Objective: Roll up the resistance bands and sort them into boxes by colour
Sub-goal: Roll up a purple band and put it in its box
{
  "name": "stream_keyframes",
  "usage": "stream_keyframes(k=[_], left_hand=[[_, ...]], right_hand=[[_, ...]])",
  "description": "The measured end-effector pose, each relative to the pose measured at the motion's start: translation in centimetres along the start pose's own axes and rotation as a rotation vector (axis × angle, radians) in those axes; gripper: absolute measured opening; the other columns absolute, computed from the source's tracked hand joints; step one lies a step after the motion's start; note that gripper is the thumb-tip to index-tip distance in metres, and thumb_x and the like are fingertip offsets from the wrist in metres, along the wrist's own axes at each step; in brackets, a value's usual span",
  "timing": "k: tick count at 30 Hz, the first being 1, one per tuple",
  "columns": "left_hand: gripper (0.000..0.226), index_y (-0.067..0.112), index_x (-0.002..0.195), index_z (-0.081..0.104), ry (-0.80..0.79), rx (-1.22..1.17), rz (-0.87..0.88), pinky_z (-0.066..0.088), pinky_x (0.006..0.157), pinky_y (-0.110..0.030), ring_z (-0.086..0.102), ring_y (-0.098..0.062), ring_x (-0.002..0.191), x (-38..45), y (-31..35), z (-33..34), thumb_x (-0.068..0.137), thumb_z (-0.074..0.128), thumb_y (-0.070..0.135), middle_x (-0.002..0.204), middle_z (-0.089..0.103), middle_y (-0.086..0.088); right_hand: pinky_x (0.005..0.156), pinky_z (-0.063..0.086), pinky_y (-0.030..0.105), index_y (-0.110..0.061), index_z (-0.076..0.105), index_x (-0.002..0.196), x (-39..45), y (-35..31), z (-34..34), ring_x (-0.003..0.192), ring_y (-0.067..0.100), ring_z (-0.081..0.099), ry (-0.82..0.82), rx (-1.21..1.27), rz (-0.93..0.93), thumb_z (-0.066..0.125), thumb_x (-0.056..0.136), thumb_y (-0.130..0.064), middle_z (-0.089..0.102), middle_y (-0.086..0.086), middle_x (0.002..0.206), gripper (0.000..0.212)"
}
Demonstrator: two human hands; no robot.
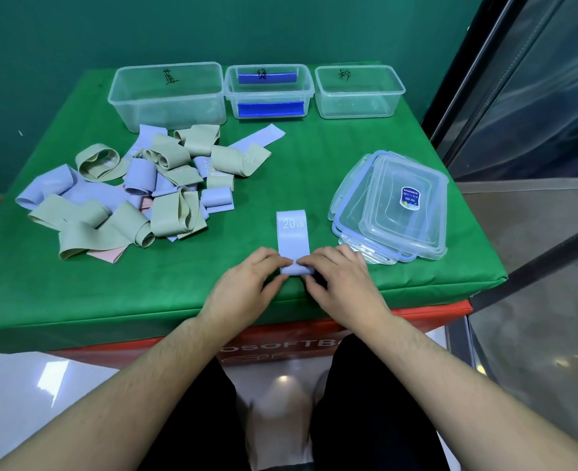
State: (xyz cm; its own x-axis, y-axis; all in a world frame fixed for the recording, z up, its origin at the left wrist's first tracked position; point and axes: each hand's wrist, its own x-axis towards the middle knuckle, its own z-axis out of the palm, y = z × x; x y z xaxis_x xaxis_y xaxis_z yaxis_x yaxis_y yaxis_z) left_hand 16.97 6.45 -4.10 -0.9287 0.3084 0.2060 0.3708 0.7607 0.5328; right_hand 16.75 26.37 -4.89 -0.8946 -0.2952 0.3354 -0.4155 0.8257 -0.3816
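Note:
A pale blue resistance band [292, 236] marked "20 LB" lies flat near the table's front edge, its near end curled into a small roll. My left hand [246, 283] and my right hand [340, 278] pinch that rolled end from either side. A pile of loose bands [127, 192], blue, sage green and pink, lies at the left. At the back stand three clear boxes with handwritten labels: a large left box [168, 96], a middle box [269, 91] with blue clips, and a right box [359, 91]. No bands show inside them.
A stack of clear lids [393, 209] with blue seals sits at the right, close to my right hand. The green-covered table [314, 158] ends just below my hands. A glass partition with a dark frame [518, 96] runs along the right.

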Motion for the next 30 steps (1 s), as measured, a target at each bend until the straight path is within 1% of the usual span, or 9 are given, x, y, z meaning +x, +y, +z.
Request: stream_keyframes(k=[2,4,7,10,13,19,24,28,30], left_hand=[[0.027,0.025,0.120,0.065,0.009,0.018,0.030,0.048,0.064,-0.030,0.043,-0.004,0.072,-0.2,0.0,0.1,0.093,0.065,0.027,0.117,0.056,0.014],[0.028,0.024,0.120,0.064,0.020,0.027,0.041,0.052,0.062,-0.034,0.053,-0.010,0.073,-0.4,-0.1,0.2,0.092,0.066,0.023,0.116,0.056,0.012],[0.027,0.024,0.122,0.063,0.023,0.039,0.029,0.054,0.065,-0.038,0.063,-0.019,0.085,-0.1,-0.1,0.4,0.096,0.060,0.024,0.117,0.056,0.012],[0.029,0.025,0.126,0.061,0.014,0.053,0.009,0.054,0.068,-0.039,0.063,-0.021,0.089,0.3,0.0,0.3,0.099,0.055,0.027,0.118,0.056,0.011],[0.031,0.025,0.130,0.060,-0.004,0.064,-0.008,0.051,0.067,-0.034,0.061,-0.017,0.087,0.4,0.1,0.2,0.099,0.053,0.029,0.120,0.054,0.013],[0.030,0.024,0.124,0.064,0.032,0.039,-0.033,0.048,0.068,-0.028,0.059,-0.011,0.088,0.5,0.3,0.0,0.094,0.062,0.026,0.120,0.055,0.012],[0.028,0.021,0.121,0.064,0.031,0.062,-0.034,0.053,0.070,-0.034,0.062,-0.015,0.090,0.8,0.4,0.0,0.094,0.063,0.025,0.118,0.058,0.010],[0.029,0.021,0.124,0.063,0.028,0.074,-0.058,0.052,0.073,-0.035,0.062,-0.017,0.092,1.1,0.5,0.0,0.096,0.059,0.028,0.120,0.056,0.009],[0.030,0.021,0.126,0.063,0.027,0.081,-0.070,0.052,0.074,-0.035,0.062,-0.018,0.093,1.1,0.5,0.0,0.097,0.058,0.029,0.122,0.055,0.009]], right_hand=[[0.079,0.025,0.028,-0.027,0.069,0.113,0.2,0.2,0.0,0.097,0.015,0.046,-0.020,0.000,0.005,0.062,0.088,-0.031,0.062,-0.012,0.104,0.026],[0.078,0.021,0.026,-0.027,0.069,0.112,0.3,0.3,0.1,0.097,0.015,0.044,-0.020,-0.008,0.002,0.061,0.088,-0.032,0.062,-0.012,0.104,0.027],[0.078,0.030,0.031,-0.026,0.071,0.111,0.5,0.2,0.2,0.097,0.016,0.044,0.023,-0.015,-0.005,0.065,0.086,-0.030,0.061,-0.011,0.107,0.027],[0.078,0.036,0.035,-0.027,0.069,0.113,0.4,0.1,0.2,0.097,0.018,0.045,0.043,-0.014,-0.022,0.066,0.084,-0.028,0.060,-0.010,0.107,0.029],[0.078,0.039,0.037,-0.030,0.067,0.111,0.4,0.0,0.2,0.095,0.018,0.048,0.035,-0.009,-0.018,0.063,0.084,-0.030,0.060,-0.013,0.106,0.027],[0.076,0.030,0.032,-0.028,0.070,0.109,1.3,0.4,0.3,0.092,0.017,0.048,0.026,-0.023,-0.014,0.068,0.086,-0.029,0.064,-0.013,0.103,0.023],[0.076,0.032,0.033,-0.027,0.070,0.110,1.6,0.6,0.4,0.093,0.019,0.051,0.028,-0.027,-0.025,0.068,0.086,-0.029,0.064,-0.012,0.104,0.025],[0.076,0.034,0.034,-0.028,0.069,0.108,1.5,0.7,0.3,0.095,0.018,0.048,0.072,-0.031,-0.037,0.071,0.084,-0.029,0.061,-0.012,0.107,0.024],[0.076,0.034,0.034,-0.027,0.068,0.107,1.5,0.8,0.3,0.094,0.019,0.048,0.054,-0.017,-0.031,0.071,0.084,-0.028,0.062,-0.011,0.106,0.023]])
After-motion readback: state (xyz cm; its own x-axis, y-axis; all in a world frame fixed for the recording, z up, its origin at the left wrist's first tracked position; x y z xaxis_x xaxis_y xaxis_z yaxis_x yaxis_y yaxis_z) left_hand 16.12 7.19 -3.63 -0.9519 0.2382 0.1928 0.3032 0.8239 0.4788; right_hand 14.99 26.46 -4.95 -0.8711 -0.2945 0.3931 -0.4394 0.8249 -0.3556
